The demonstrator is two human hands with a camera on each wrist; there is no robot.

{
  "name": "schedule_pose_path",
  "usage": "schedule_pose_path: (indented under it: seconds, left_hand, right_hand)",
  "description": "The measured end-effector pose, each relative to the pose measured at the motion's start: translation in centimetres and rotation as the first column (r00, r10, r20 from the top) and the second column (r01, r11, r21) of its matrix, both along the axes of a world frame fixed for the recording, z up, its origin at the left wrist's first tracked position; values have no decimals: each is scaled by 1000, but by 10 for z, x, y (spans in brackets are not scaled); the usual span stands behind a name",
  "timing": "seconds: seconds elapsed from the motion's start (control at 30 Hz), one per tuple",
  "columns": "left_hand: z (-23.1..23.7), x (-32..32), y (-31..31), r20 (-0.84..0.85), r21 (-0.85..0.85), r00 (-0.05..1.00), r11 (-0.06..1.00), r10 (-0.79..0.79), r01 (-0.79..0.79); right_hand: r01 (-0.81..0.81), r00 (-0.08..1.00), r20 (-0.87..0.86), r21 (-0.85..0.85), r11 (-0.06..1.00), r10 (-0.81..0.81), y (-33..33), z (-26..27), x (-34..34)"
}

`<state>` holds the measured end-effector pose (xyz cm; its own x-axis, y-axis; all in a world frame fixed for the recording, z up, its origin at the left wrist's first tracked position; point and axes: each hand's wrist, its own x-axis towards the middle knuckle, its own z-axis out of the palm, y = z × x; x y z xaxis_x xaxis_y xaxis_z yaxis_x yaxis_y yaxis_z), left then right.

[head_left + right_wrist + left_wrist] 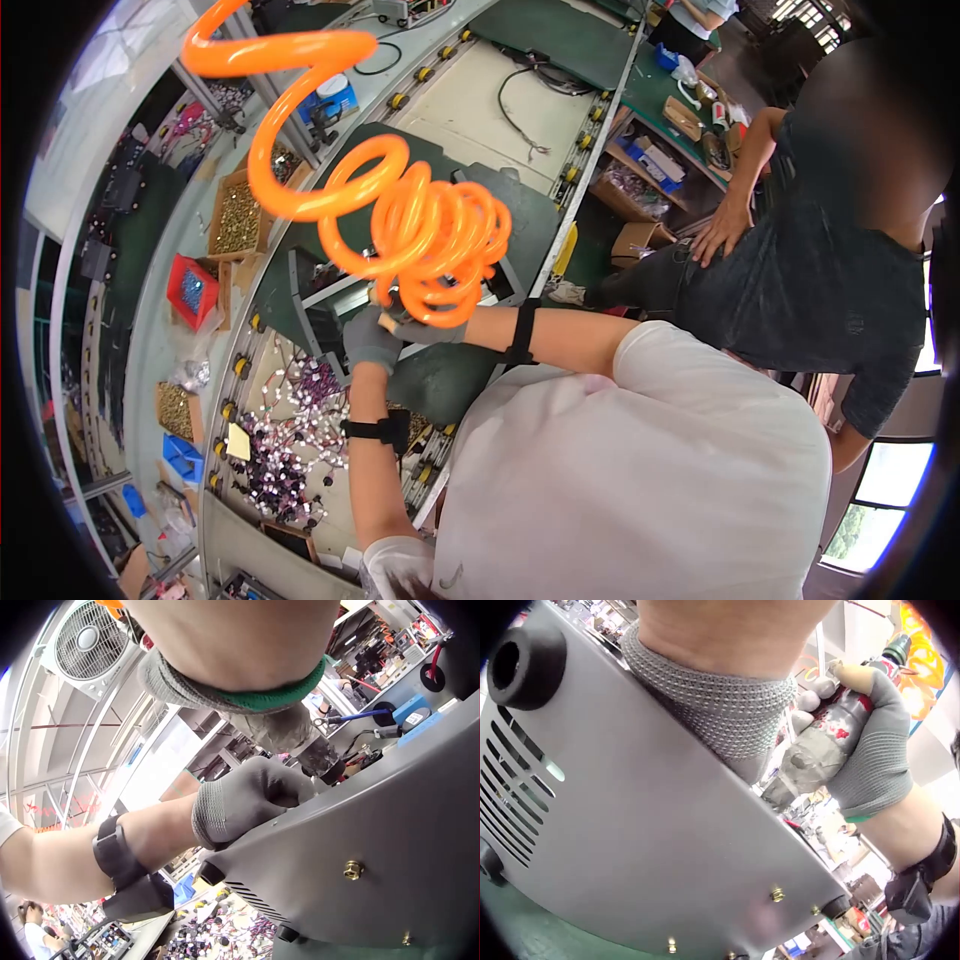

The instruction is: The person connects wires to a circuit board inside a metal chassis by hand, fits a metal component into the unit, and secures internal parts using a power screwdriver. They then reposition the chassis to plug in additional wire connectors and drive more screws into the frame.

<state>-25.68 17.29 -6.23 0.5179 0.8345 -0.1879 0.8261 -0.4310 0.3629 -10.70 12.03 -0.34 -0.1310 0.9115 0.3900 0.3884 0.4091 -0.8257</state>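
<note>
My right hand (877, 742), in a grey glove, grips an air screwdriver (817, 754) wrapped in worn grey tape. Its nose points down inside a grey metal casing (660, 817) with vent slots, black feet and brass-coloured screws. My left hand (255, 799), also gloved, lies at the casing's upper edge, close to the nose of the screwdriver. Its fingers bend over that edge and their tips are hidden, so I cannot tell what they hold. In the head view an orange coiled hose (430, 230) hangs over both hands and covers much of the work.
The casing sits on a roller conveyor line, with many small wired connectors (290, 430) heaped beside it. Bins of brass-coloured parts (238, 215) and a red bin (190, 290) line the far side. A person in a dark shirt (800, 270) stands close on the right.
</note>
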Motion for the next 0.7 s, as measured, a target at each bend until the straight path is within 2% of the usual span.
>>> schedule_pose_path:
  seconds: [0.03,0.07,0.1,0.13,0.17,0.2,0.27,0.3,0.33,0.37,0.4,0.47,0.5,0.53,0.6,0.67,0.7]
  left_hand:
    - [1,-2,-7,179,-17,975,991,132,-132]
    - [2,-5,-16,345,-57,900,963,266,-263]
    - [17,-5,-23,419,-194,809,911,411,-363]
    - [-10,-13,-27,702,-417,515,870,492,-262]
    - [7,-19,-35,614,-699,330,688,717,-195]
    - [23,-22,-47,431,-895,152,443,890,-56]
    - [18,-30,-67,311,-914,22,293,950,282]
    - [25,-28,-76,263,-924,26,244,965,294]
    - [24,-27,-81,262,-924,20,245,965,295]
    - [24,-26,-86,228,-920,47,200,972,338]
    - [24,-23,-90,193,-914,78,150,978,378]
    - [30,-10,-95,168,-937,100,128,981,325]
    - [35,-1,-96,158,-947,70,131,985,295]
    - [36,7,-96,148,-956,40,133,988,262]
    - [22,15,-93,191,-914,-4,179,982,363]
    - [19,27,-91,255,-882,-78,265,964,389]
    - [20,31,-91,252,-886,-74,261,965,384]
  right_hand:
    - [6,996,-87,-110,994,-15,1,-11,4]
    - [-8,985,-172,-225,974,-32,-2,-22,5]
    - [45,894,-434,-164,986,-112,-8,-12,-1]
    - [112,728,-665,-123,986,-166,-13,-1,-4]
    - [109,737,-664,-65,992,-125,-15,8,6]
    - [109,746,-660,-14,994,-91,-19,17,19]
    - [-27,534,-830,-204,979,-159,-36,52,36]
    - [-35,532,-832,-210,977,-159,-41,56,42]
    - [48,528,-827,-200,979,-195,-45,60,49]
    - [134,523,-821,-189,973,-231,-47,62,56]
    - [132,526,-818,-192,972,-233,-50,62,64]
    - [292,496,-809,-188,938,-316,-52,61,76]
    - [377,423,-824,-218,900,-377,-50,70,74]
    - [372,419,-824,-227,900,-381,-49,76,76]
    - [372,347,-893,-151,916,-288,-47,80,82]
    - [330,320,-905,-170,929,-280,-47,81,88]
    - [273,311,-922,-146,951,-230,-47,81,90]
